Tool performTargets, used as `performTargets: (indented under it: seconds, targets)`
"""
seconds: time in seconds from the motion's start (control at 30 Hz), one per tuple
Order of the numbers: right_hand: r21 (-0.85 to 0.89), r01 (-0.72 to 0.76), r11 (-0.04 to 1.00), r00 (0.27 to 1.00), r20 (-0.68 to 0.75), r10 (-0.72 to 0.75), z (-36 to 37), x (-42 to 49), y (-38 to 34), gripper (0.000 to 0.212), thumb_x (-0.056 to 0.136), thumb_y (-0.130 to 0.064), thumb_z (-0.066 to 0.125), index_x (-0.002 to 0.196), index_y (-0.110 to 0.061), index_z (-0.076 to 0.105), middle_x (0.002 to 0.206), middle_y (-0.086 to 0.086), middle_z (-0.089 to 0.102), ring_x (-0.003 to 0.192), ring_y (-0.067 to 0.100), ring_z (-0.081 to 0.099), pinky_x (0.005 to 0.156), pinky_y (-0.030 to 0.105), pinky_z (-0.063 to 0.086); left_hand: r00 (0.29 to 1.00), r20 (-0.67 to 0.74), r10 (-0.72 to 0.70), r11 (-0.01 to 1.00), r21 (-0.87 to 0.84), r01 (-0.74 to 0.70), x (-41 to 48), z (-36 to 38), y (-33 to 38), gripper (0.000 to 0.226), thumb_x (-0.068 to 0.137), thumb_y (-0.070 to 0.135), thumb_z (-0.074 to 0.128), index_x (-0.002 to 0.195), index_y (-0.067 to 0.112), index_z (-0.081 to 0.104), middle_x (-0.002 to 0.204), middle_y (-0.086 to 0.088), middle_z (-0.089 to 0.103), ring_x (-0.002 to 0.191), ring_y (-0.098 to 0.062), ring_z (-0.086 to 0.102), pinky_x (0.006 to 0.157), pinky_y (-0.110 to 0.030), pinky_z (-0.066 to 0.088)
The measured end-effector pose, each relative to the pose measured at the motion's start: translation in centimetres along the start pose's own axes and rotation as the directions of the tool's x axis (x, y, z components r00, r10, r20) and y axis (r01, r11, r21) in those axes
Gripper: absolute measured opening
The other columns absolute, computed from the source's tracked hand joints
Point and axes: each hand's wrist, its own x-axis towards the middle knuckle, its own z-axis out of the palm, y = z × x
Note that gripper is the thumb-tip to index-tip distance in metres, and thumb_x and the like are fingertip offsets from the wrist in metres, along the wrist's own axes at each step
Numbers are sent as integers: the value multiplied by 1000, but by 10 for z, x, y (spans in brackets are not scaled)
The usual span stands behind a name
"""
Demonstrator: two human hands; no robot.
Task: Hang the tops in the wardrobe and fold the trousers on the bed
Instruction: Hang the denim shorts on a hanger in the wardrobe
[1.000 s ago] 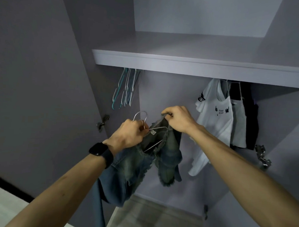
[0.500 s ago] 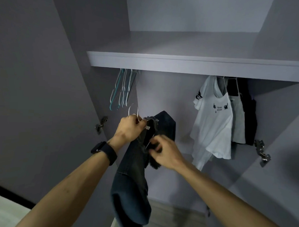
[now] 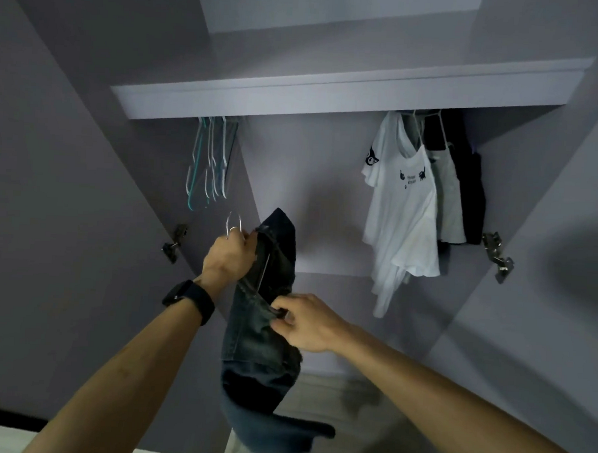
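Now: denim top (image 3: 265, 327) on wire hanger (image 3: 234, 214), left hand (image 3: 227, 257) gripping its neck; right hand (image 3: 307, 324), dropped from shoulder, pinches lower edge, nearly ready to hang.

An open wardrobe (image 3: 310, 179) in dull grey-lilac fills the view. Its shelf (image 3: 330, 94) runs from 10 to 2 o'clock, with a paler front edge. The left door (image 3: 52, 188) stands open at 9 o'clock and the right door (image 3: 555, 278) at 3. Each carries a metal hinge: the left hinge (image 3: 175, 243) and the right hinge (image 3: 497, 257). At 6 o'clock the floor (image 3: 324, 395) seems to be pale planks, though it is blurred. A dark skirting (image 3: 5, 415) crosses at 7 o'clock. The light is dim and cool.
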Motion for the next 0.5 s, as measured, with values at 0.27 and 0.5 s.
performTargets:
  seconds: [0.27, 0.5]
  targets:
    - [128, -211, 969, 911, -334, 242, -55, 47, 21, 59, 94, -49, 63, 143, -23, 46, 140, 1, 54, 119, 23, 58, 101, 40, 49, 982, -93, 163, 986, -2, -164, -29, -17, 4, 34, 101, 52, 34, 81, 27, 47, 81, 1, 65, 74, -24, 61, 65, -40, 50]
    - [-192, -152, 969, 887, -458, 48, -67, 94, -8, 24, 97, -38, 59, 109, -19, 51, 113, 6, 66, 93, 33, 67, 64, 35, 47, 972, -82, 220, 974, 75, -214, -40, -29, 18, 35, 101, 51, 31, 76, 29, 42, 77, 0, 59, 71, -25, 59, 62, -38, 43]
